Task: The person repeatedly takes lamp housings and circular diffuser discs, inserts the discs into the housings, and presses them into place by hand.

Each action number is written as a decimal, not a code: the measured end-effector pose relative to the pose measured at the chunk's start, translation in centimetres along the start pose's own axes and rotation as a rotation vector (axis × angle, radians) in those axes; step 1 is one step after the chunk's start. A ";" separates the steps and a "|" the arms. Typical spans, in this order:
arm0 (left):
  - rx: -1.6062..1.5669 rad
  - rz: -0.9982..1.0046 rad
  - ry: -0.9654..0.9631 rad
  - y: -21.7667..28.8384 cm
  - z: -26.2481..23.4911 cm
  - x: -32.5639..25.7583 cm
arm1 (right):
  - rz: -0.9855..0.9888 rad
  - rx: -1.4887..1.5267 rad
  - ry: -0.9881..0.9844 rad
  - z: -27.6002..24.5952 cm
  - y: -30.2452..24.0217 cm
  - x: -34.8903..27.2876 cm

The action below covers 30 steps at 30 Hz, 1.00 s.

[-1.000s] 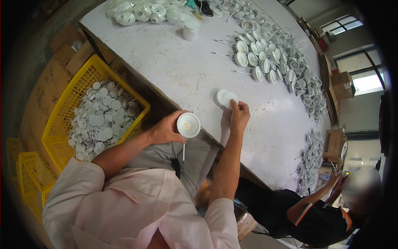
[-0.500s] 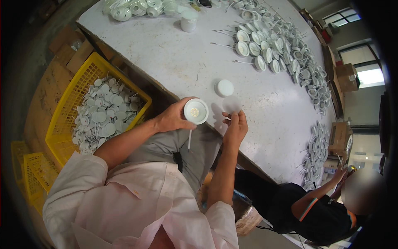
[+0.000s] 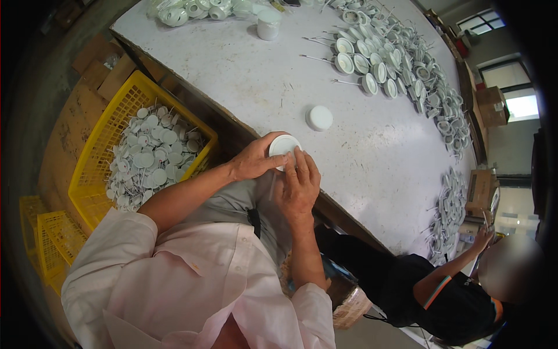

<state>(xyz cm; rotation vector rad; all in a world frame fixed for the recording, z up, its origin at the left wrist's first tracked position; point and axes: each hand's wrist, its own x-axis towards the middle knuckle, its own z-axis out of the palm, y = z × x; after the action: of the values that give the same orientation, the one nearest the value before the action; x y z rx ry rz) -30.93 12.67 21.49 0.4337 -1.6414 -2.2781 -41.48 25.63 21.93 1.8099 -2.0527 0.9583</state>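
Observation:
Just off the table's edge, my left hand (image 3: 254, 161) is closed around the rim of a round white LED downlight (image 3: 283, 145). A thin white disc covers its face, and the LEDs inside do not show. My right hand (image 3: 297, 189) has its fingertips on the near right side of that face, gripping the lamp with the thumb hidden behind. On the table, beyond both hands, stands a short stack of round white discs (image 3: 319, 118).
A yellow basket (image 3: 78, 189) at left holds many small white round parts with leads (image 3: 152, 152). The table (image 3: 232, 70) carries heaped downlights (image 3: 401, 72), a bag of white housings (image 3: 197, 9) and a taller disc stack (image 3: 268, 28). A co-worker (image 3: 433, 291) is at right.
My right hand has come left to the downlight with the thin translucent disc, which now lies over its face. The LEDs seen before are covered. My left hand keeps its hold.

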 end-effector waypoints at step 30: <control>0.253 0.071 0.160 -1.8 -0.4 -0.2 | 0.060 -0.027 0.015 2.4 -1.0 -1.6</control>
<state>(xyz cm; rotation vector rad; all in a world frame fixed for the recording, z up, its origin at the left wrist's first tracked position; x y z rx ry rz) -30.71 12.94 19.62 0.5890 -1.8364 -1.9385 -39.68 25.41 19.50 1.7315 -2.1113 0.9521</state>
